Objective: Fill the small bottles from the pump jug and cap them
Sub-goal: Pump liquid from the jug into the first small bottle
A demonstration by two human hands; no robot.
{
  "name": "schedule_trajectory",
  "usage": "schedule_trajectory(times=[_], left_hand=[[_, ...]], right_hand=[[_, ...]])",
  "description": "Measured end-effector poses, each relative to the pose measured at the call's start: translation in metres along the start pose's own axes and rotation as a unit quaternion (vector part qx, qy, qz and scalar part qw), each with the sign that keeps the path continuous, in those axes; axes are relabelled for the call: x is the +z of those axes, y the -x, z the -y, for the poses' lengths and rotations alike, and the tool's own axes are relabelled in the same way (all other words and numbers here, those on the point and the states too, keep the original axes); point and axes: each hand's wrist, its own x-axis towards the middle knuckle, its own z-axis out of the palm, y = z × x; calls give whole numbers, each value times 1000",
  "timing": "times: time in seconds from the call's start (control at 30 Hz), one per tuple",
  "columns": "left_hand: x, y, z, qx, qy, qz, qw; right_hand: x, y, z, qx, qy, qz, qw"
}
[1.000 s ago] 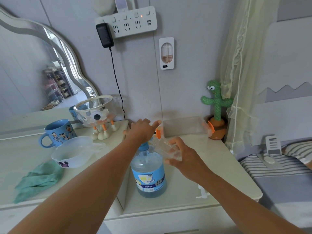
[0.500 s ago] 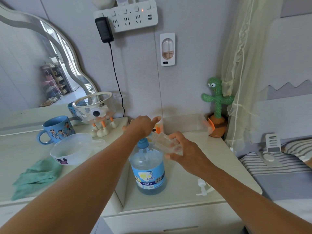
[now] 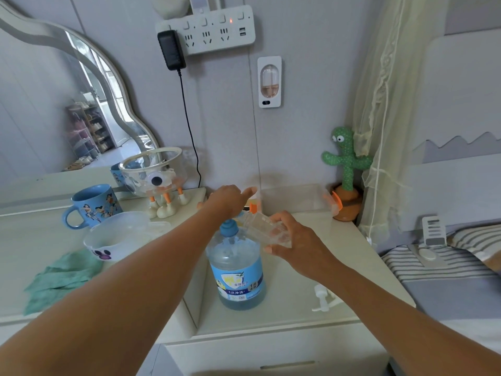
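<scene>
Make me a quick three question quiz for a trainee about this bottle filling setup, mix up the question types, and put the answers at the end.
1. True or false: the left hand rests on top of the pump jug.
2. Which object is the right hand holding? A) the blue mug B) a small clear bottle C) the green cloth
3. Fill in: the loose white pump cap lies on the cabinet top to the ____ of the jug.

Key
1. True
2. B; the bottle is tilted with its mouth toward the jug's pump
3. right
</scene>
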Motion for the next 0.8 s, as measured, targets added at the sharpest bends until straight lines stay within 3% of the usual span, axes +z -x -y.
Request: schedule_trajectory(times=[0.8], left_hand=[[-2,-2,-1,17,-30,10,999]], right_hand=[[-7,-6,-3,-4,8,19,1000]])
